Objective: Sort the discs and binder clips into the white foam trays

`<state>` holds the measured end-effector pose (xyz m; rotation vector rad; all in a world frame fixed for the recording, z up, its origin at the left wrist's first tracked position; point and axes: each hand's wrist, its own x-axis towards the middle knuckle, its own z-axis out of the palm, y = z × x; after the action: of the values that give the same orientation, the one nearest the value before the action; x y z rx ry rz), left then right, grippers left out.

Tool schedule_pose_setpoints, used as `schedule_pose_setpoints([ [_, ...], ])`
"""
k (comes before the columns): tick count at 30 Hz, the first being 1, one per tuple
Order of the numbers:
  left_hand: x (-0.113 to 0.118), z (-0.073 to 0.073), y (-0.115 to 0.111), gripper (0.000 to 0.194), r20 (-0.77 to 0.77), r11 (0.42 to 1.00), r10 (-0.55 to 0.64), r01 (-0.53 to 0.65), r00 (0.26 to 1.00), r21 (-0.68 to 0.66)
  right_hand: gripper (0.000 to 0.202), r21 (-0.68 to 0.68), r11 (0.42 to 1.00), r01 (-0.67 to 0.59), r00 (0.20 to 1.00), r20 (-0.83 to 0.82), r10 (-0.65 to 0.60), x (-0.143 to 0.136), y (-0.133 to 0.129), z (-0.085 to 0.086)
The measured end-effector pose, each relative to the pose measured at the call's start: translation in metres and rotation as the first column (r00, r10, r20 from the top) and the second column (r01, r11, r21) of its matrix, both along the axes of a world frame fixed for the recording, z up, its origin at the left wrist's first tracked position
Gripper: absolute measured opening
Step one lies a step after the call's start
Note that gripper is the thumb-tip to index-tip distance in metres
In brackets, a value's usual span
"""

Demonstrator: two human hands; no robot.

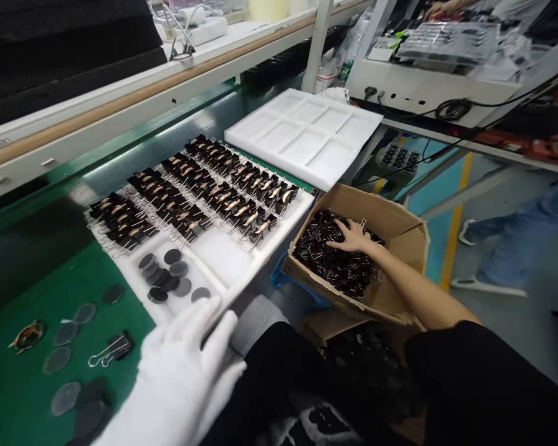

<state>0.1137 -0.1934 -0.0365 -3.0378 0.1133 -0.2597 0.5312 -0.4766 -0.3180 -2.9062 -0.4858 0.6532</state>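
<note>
My left hand [186, 359], in a white glove, is at the near edge of a white foam tray [223, 257], its fingers slightly apart and nothing visible in them. Bare, my right hand [351, 237] lies with spread fingers on a heap of black binder clips [325, 257] inside a cardboard box [402, 238]. Rows of binder clips [190, 179] clamped on small tan-edged pieces fill much of the tray. Dark round discs [170, 282] sit in a near compartment. One loose binder clip [114, 348] rests on the green mat [23, 272].
Behind the filled tray lies another white compartment tray [302, 133]. Clear discs [66, 397] and a round gold-rimmed part [28, 336] are on the mat. A metal shelf edge [158, 87] runs across the back. A person's legs [516, 235] show at right.
</note>
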Motion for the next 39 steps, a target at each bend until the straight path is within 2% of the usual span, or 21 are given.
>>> schedule_pose_setpoints([
  [4, 0.0, -0.033, -0.034, 0.051, -0.038, 0.992, -0.054, 0.05, 0.998, -0.117, 0.11, -0.004, 0.996, 0.087, 0.996, 0.002, -0.087, 0.016, 0.014, -0.024],
  [8, 0.026, -0.068, -0.059, 0.051, -0.117, 0.963, -0.043, 0.01, 0.992, -0.271, 0.107, 0.023, 0.999, 0.035, 0.999, -0.019, -0.035, 0.009, 0.011, -0.04],
  [11, 0.052, -0.099, -0.068, 0.045, -0.225, 0.9, -0.061, -0.044, 0.973, -0.434, 0.107, 0.027, 1.0, 0.012, 1.0, -0.019, -0.011, 0.005, 0.012, -0.045],
  [14, 0.076, -0.143, -0.072, 0.037, -0.326, 0.792, -0.09, -0.131, 0.941, -0.596, 0.119, -0.018, 0.999, 0.029, 0.997, -0.068, -0.03, 0.014, 0.025, -0.049],
  [16, 0.089, -0.18, -0.072, 0.032, -0.389, 0.708, -0.085, -0.219, 0.917, -0.671, 0.129, -0.06, 0.997, 0.047, 0.994, -0.093, -0.052, 0.021, 0.037, -0.051],
  [18, 0.099, -0.217, -0.072, 0.027, -0.428, 0.626, -0.064, -0.297, 0.902, -0.721, 0.127, -0.09, 0.994, 0.06, 0.994, -0.086, -0.067, 0.023, 0.047, -0.052],
  [20, 0.104, -0.247, -0.071, 0.024, -0.437, 0.598, -0.053, -0.322, 0.898, -0.734, 0.116, -0.094, 0.994, 0.056, 0.997, -0.05, -0.061, 0.017, 0.05, -0.05],
  [22, 0.106, -0.264, -0.071, 0.025, -0.418, 0.585, -0.062, -0.306, 0.906, -0.751, 0.102, -0.077, 0.996, 0.041, 0.999, 0.003, -0.041, 0.006, 0.046, -0.046],
  [23, 0.106, -0.267, -0.072, 0.025, -0.4, 0.578, -0.076, -0.287, 0.913, -0.764, 0.096, -0.064, 0.997, 0.031, 0.999, 0.03, -0.029, -0.001, 0.042, -0.044],
  [25, 0.105, -0.264, -0.076, 0.025, -0.355, 0.56, -0.122, -0.231, 0.927, -0.796, 0.085, -0.036, 0.999, 0.007, 0.998, 0.07, -0.005, -0.013, 0.033, -0.039],
  [28, 0.115, -0.241, -0.091, 0.026, -0.265, 0.528, -0.235, -0.107, 0.935, -0.843, 0.067, 0.006, 0.999, -0.04, 0.995, 0.093, 0.039, -0.028, 0.023, -0.037],
  [29, 0.125, -0.231, -0.099, 0.026, -0.212, 0.506, -0.278, -0.045, 0.937, -0.861, 0.064, 0.02, 0.998, -0.056, 0.994, 0.095, 0.054, -0.031, 0.021, -0.036],
  [31, 0.16, -0.212, -0.115, 0.024, -0.099, 0.455, -0.32, 0.061, 0.942, -0.888, 0.062, 0.051, 0.995, -0.084, 0.993, 0.086, 0.079, -0.035, 0.017, -0.035],
  [32, 0.183, -0.205, -0.123, 0.023, -0.07, 0.443, -0.285, 0.066, 0.956, -0.894, 0.063, 0.071, 0.993, -0.095, 0.993, 0.073, 0.09, -0.036, 0.015, -0.033],
  [34, 0.237, -0.197, -0.135, 0.024, -0.176, 0.474, -0.115, -0.102, 0.978, -0.875, 0.069, 0.119, 0.988, -0.102, 0.994, 0.043, 0.097, -0.039, 0.008, -0.027],
  [35, 0.263, -0.197, -0.138, 0.029, -0.214, 0.484, -0.071, -0.154, 0.974, -0.861, 0.072, 0.147, 0.985, -0.091, 0.996, 0.032, 0.087, -0.041, 0.003, -0.023],
  [37, 0.308, -0.206, -0.138, 0.04, -0.299, 0.501, -0.001, -0.259, 0.954, -0.826, 0.073, 0.198, 0.98, -0.017, 0.999, 0.04, 0.009, -0.043, -0.008, -0.015],
  [39, 0.336, -0.22, -0.133, 0.047, -0.403, 0.521, 0.056, -0.371, 0.913, -0.769, 0.069, 0.236, 0.961, 0.142, 0.984, 0.076, -0.163, -0.045, -0.02, -0.009],
])
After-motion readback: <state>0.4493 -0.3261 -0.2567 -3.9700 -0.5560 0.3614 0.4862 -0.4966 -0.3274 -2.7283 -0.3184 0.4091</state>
